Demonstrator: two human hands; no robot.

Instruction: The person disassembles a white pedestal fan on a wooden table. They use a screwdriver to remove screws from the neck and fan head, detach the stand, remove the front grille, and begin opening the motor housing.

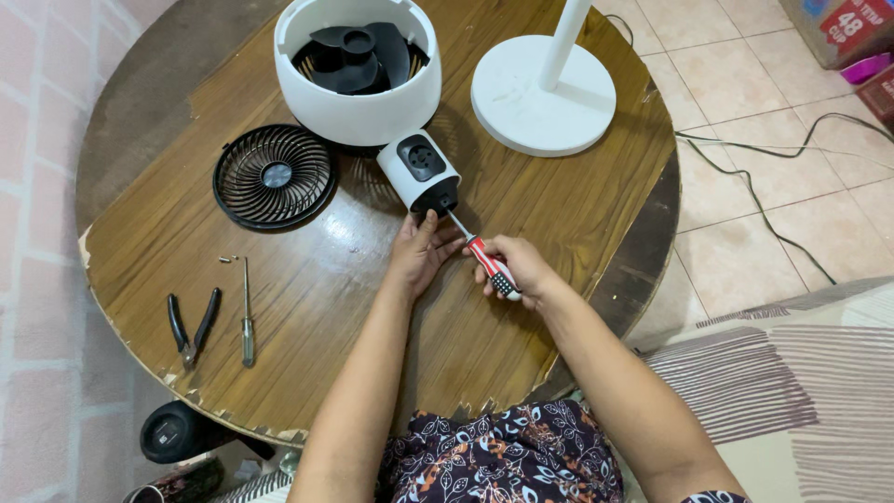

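Note:
A white fan head [358,93] with black blades inside lies on the round wooden table [307,298], its short white neck [419,172] pointing toward me. My right hand [517,270] grips a red-handled screwdriver [489,265] whose tip reaches the black end of the neck. My left hand [421,250] rests open just below the neck's end, fingertips touching it.
A black fan grille [275,177] lies left of the fan head. Black pliers [193,326], a small screwdriver [247,312] and tiny screws [226,260] sit at the table's left front. The white round stand base [543,98] stands at the back right. Cables [764,186] run across the tiled floor.

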